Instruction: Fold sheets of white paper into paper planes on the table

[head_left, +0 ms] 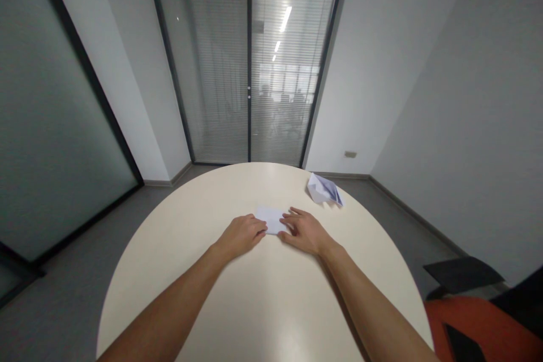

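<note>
A small white piece of paper (272, 219), seemingly folded, lies flat on the round cream table (237, 186) between my hands. At its left edge my left hand (246, 232) is closed, thumb and fingers pinching the paper's side. My right hand (303, 229) rests over the right edge with its fingers spread, the fingertips touching the paper. Part of each side of the paper is hidden under the fingers. Beyond my right hand stands a folded white paper shape (324, 190), creased and pointed, near the table's far right edge.
An orange chair (479, 325) with black armrests stands at the lower right, close to the table. Past the far table edge is a glass door (220, 68) with blinds. A frosted glass panel (55, 124) is on the left, and white walls flank the door.
</note>
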A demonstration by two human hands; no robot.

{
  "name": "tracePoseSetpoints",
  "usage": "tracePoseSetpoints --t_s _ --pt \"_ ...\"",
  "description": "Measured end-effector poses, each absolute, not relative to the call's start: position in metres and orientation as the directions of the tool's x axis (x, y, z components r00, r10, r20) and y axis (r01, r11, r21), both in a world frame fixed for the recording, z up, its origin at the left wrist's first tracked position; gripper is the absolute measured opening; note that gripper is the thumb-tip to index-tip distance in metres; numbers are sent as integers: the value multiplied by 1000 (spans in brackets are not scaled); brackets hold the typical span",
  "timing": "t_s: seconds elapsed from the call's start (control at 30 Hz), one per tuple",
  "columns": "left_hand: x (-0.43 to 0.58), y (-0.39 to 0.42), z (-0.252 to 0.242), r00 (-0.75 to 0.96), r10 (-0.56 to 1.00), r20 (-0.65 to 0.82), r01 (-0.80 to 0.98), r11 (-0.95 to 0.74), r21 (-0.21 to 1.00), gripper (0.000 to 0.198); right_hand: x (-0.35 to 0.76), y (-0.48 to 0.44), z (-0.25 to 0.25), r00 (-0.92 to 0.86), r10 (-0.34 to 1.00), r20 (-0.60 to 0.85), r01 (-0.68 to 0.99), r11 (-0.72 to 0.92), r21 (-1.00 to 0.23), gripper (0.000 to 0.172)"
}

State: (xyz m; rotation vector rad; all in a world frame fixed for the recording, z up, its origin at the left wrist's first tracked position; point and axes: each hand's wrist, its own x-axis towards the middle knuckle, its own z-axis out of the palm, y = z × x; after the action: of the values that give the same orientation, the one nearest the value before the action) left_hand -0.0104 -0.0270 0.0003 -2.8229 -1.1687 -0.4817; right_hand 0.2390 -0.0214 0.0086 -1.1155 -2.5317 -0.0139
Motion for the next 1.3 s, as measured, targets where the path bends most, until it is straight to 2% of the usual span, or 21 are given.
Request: tracePoseSetpoints --t_s 0.17,0.37,0.57,0.8,1.0,1.13,1.2,1.3 --pt "-10 -26 0 631 712 308 730 -679 75 16 238 -23 11 -587 736 338 740 657 -145 31" --pt "-9 -26 2 568 747 346 777 -625 74 21 243 -21 8 -561 750 350 737 645 -200 44" --pt "-10 -26 5 393 800 453 810 -534 241 22 246 -19 6 -490 801 345 778 580 -242 26" --pt "-11 -26 6 209 800 563 803 -469 368 20 244 -17 6 -341 854 393 762 496 -416 32" --pt "-8 -25 6 86 779 621 710 -486 511 20 240 -18 11 -292 846 445 698 507 -505 36" --pt "-7 -22 2 32 835 550 673 -425 606 19 237 -21 12 -287 859 423 708 488 -510 39" --pt "-7 -20 0 37 877 478 691 -368 622 18 237 -21 11 -304 871 387 756 467 -459 38" --pt "-8 -19 -5 72 926 370 757 -293 585 18 239 -20 8 -348 865 361 808 472 -352 35"
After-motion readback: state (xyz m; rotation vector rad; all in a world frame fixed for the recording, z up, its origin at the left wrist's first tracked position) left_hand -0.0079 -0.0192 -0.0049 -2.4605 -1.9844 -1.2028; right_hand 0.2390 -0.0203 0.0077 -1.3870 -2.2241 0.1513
